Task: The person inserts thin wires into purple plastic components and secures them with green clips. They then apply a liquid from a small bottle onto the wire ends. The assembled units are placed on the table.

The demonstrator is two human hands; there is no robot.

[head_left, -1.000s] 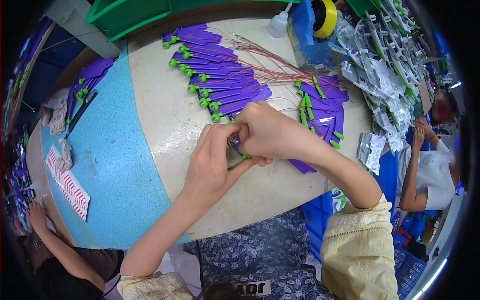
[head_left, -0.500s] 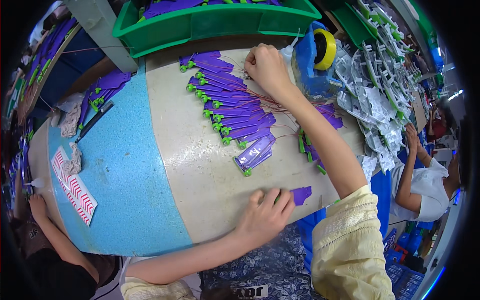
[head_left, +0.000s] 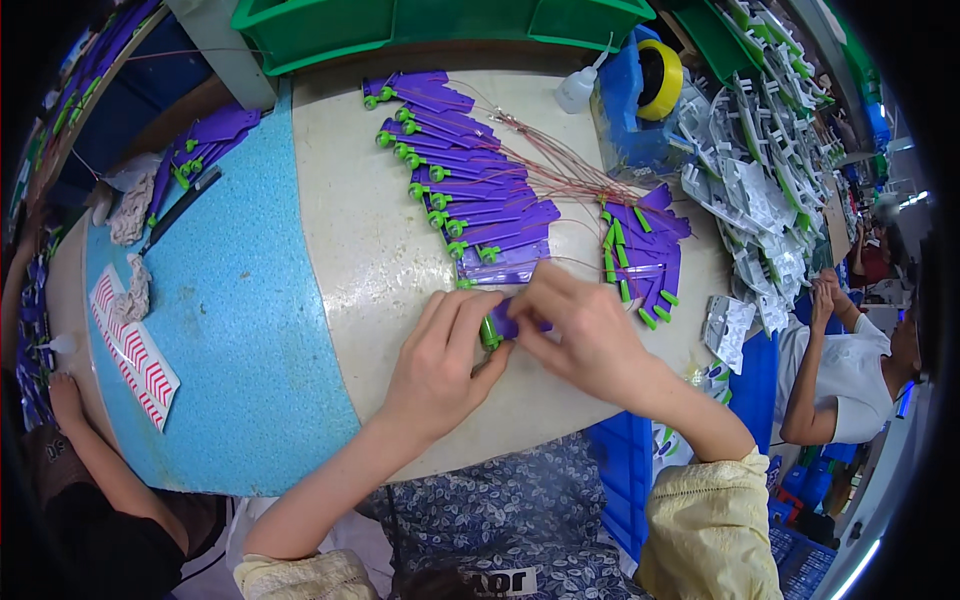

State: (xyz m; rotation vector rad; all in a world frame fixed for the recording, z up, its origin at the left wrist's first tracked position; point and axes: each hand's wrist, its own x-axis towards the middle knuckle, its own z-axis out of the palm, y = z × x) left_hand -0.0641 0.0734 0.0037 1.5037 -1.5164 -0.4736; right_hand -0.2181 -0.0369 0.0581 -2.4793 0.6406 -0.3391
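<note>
My left hand (head_left: pixel 440 355) grips a purple plastic part with a green end (head_left: pixel 490 333) between thumb and fingers, just above the table. Close against it, my right hand (head_left: pixel 585 330) has its fingers pinched at the part's purple side; whatever small thing is in that pinch is hidden. Beyond both hands lies a slanting row of purple parts with green round ends (head_left: pixel 465 185), overlapping one another. Thin red-brown wires (head_left: pixel 560 165) run from them to the right. A smaller pile of purple parts with green tips (head_left: pixel 650 250) lies right of the row.
A green bin (head_left: pixel 450 25) stands at the far edge. Near it are a white dropper bottle (head_left: pixel 575 90) and a blue tape dispenser with yellow tape (head_left: pixel 660 80). Grey-white parts (head_left: pixel 750 200) are heaped at right. Striped paper (head_left: pixel 135 350) lies left. Other people sit at both sides.
My right hand has come from the far wires back to the purple part. My left hand has moved the part forward and left, and both hands now meet at it.
</note>
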